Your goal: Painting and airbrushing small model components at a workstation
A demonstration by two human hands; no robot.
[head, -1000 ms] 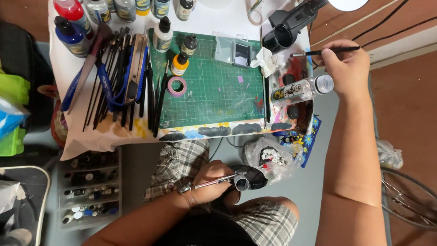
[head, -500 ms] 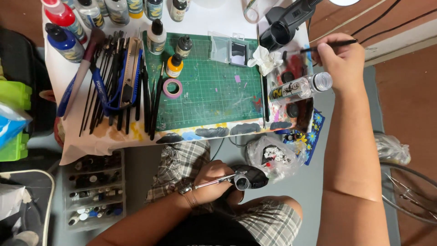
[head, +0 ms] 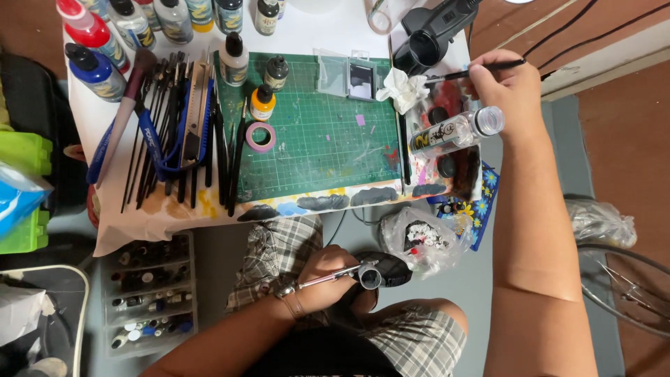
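white table [head: 328,28] — green cutting mat [head: 314,132], brushes [head: 167,132]

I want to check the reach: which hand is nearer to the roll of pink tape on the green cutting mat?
Left. The left hand, holding an airbrush over the lap, is below the pink tape. The right hand, holding a thin brush, is farther, beyond the green cutting mat.

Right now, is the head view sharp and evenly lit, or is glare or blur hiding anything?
Head view: mostly sharp; the green cutting mat is evenly lit, the white table top near the upper edge washes out, and the clear bottle by the right hand glints. The left hand sits dimmer below the table.
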